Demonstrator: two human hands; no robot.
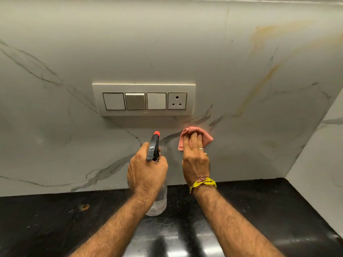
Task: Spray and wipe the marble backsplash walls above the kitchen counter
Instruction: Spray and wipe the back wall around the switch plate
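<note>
Right hand [194, 160]: flat fingers [194, 139] press pink folded cloth [205, 138] on white veined marble backsplash [241, 127]; keep strokes below switch plate [143, 88]. Left hand [146, 175] grips clear spray bottle [157, 201].

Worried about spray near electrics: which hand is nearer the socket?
Right. The right hand presses the cloth just below-right of the socket; the left hand, gripping the bottle, is lower-left, farther.

pink cloth [204, 139] flat on veined marble backsplash [241, 89], clear spray bottle [157, 201] upright — red-tipped nozzle
</note>
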